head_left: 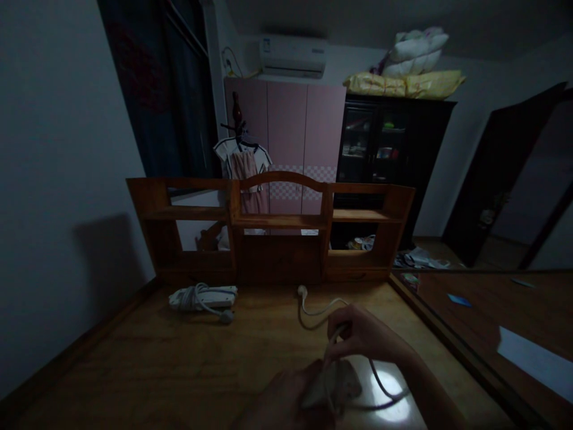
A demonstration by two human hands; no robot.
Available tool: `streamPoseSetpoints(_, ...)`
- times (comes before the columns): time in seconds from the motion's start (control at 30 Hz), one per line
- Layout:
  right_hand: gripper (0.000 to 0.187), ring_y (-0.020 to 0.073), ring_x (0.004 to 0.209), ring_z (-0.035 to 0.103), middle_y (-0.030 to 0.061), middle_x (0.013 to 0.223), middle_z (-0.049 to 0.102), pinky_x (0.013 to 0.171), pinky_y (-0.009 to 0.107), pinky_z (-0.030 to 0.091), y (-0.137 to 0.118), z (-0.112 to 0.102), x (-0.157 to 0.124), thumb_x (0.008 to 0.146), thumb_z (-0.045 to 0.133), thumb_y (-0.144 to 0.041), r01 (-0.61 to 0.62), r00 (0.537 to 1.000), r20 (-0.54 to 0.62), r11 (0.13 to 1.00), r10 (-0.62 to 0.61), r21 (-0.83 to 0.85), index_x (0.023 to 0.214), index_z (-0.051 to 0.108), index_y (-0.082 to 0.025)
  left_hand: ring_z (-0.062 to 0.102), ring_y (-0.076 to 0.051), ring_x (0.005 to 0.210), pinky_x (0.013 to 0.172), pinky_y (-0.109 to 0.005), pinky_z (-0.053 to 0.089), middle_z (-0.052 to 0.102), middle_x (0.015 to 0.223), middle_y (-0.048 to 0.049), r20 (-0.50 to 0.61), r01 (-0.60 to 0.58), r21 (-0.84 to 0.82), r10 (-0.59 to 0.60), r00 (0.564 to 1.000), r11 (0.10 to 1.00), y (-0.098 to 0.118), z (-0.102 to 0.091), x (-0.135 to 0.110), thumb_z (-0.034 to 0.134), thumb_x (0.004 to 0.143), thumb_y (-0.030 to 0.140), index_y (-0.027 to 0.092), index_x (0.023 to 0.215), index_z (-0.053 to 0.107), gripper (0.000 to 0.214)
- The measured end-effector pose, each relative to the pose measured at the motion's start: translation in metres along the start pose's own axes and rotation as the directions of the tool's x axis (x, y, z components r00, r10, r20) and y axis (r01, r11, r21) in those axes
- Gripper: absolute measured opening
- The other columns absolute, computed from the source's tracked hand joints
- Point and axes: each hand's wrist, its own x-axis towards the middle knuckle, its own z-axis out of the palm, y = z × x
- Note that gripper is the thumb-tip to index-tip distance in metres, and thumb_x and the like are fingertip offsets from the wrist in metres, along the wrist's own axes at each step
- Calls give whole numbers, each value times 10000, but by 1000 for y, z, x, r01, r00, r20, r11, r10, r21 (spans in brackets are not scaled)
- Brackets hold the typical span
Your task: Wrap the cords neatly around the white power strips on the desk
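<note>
My left hand [286, 397], blurred, is closed around a pale power strip [342, 382] low in the view, just above the wooden desk. Pinched between the fingers of my right hand [358, 334] is the strip's power cord [379, 382]. Part of the cord passes across the strip, and a loose loop hangs to the right. Its far end runs over the desk to a white plug [302, 291] near the shelf unit. Motion and dim light smear the strip's details, and my left fingers are partly hidden.
Another white power strip [219, 297], with its cord wound around it, lies at the desk's back left. A wooden shelf unit [280, 257] borders the back of the desk [188, 364]. Right of a raised edge, a lower brown surface holds a white paper [535, 361] and a blue card [459, 300].
</note>
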Motion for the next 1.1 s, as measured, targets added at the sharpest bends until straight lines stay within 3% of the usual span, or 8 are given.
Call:
streamPoseSetpoints(0.1,384,80,558,499,-39,607,560,492,171,329,19,2,18,564,825,-434,-30,997,82,972,11,232,673,612,-134,663,-206,844,691,-229,466,726,973,20,91,9,-74,-2,996,997,0,6,-4,662,721,313,289,1086,667,366)
streamPoseSetpoints(0.17,380,82,571,508,-26,637,578,503,171,346,30,4,28,583,816,-425,-49,993,120,931,6,362,683,595,-132,654,-223,919,758,-257,480,704,1071,-5,69,37,-197,-24,997,980,-6,11,-5,694,705,333,276,1166,619,471)
streamPoseSetpoints(0.27,368,42,462,386,-50,582,518,417,158,259,44,11,38,694,729,-478,-115,989,134,904,65,412,733,612,-131,625,-255,1016,857,-311,479,657,1178,-65,-18,19,-458,-31,999,889,-27,19,-6,777,629,360,236,1222,561,643)
streamPoseSetpoints(0.4,435,38,415,295,-81,538,381,375,157,217,54,28,40,820,540,-576,-193,978,140,918,153,347,736,582,-152,679,-231,703,640,-330,523,715,861,-110,-91,6,-707,-98,991,707,-59,24,0,711,668,547,174,1218,496,699)
streamPoseSetpoints(0.57,524,61,415,308,-78,521,330,385,170,236,64,51,32,912,320,-592,-234,971,80,955,223,179,790,595,-163,649,-197,535,503,-280,493,685,699,-98,-220,6,-699,-223,950,715,-81,6,15,620,676,672,130,1015,552,643)
streamPoseSetpoints(0.73,333,119,666,561,15,747,618,555,212,334,77,66,4,959,355,-361,-150,986,-100,967,132,-205,851,608,-172,655,-197,547,506,-274,503,693,702,-92,-302,68,-613,-313,900,787,-85,-20,18,566,748,636,133,973,560,551)
streamPoseSetpoints(0.9,182,167,652,629,35,728,672,524,242,286,78,78,-26,922,424,-200,-164,986,-133,759,102,-630,1063,538,-209,661,-194,584,527,-261,506,702,721,-61,-411,103,-586,-405,817,804,-73,-36,15,648,685,612,159,978,578,545)
streamPoseSetpoints(1.1,347,179,586,660,4,648,677,486,254,260,57,90,-37,850,535,-129,-120,986,-164,611,-17,-783,1174,498,-247,657,-171,562,516,-245,504,703,731,-48,-496,83,-579,-431,754,811,-52,-33,12,572,749,617,169,1000,563,514)
